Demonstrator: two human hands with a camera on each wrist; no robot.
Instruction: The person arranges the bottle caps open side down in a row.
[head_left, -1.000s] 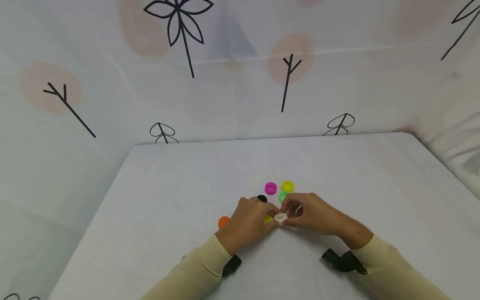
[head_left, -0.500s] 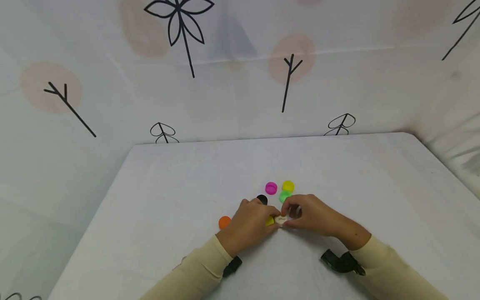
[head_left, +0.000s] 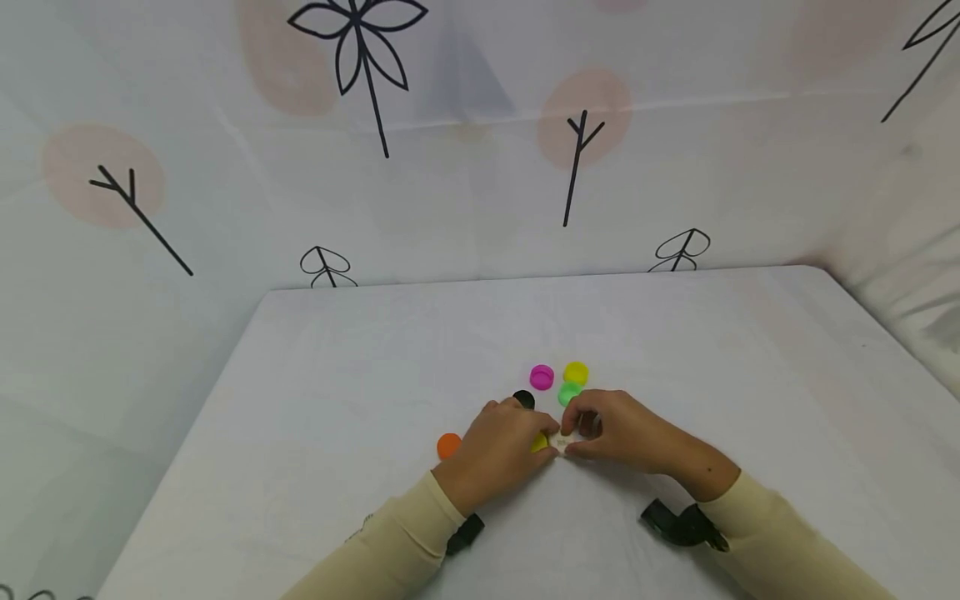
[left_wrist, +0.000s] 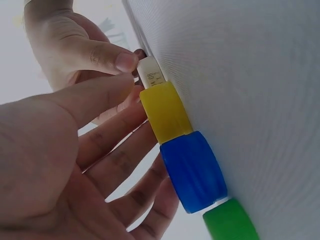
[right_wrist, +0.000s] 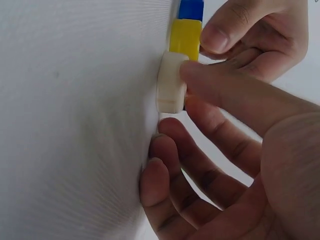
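Observation:
Several bottle caps stand in a touching or nearly touching row: green (left_wrist: 231, 221), blue (left_wrist: 194, 171), yellow (left_wrist: 166, 112) and white (right_wrist: 171, 84). My right hand (head_left: 626, 432) pinches the white cap between thumb and index finger, its other fingers loosely bent near the tabletop. Facing it, my left hand (head_left: 491, 454) has thumb and index finger around the yellow cap, close to its join with the white one. Printed characters show on the white cap in the left wrist view. From the head view, my left hand hides the blue and green caps.
Beyond the hands lie a magenta cap (head_left: 542, 377), another yellow cap (head_left: 576, 372), a light green cap (head_left: 570, 394) and a black cap (head_left: 524, 399). An orange cap (head_left: 449, 446) sits left of my left hand. A white cloth (head_left: 360, 358) covers the table.
Both hands stay nearly in place over the row. The white cap turns or shifts slightly between the fingertips; the other caps keep their places.

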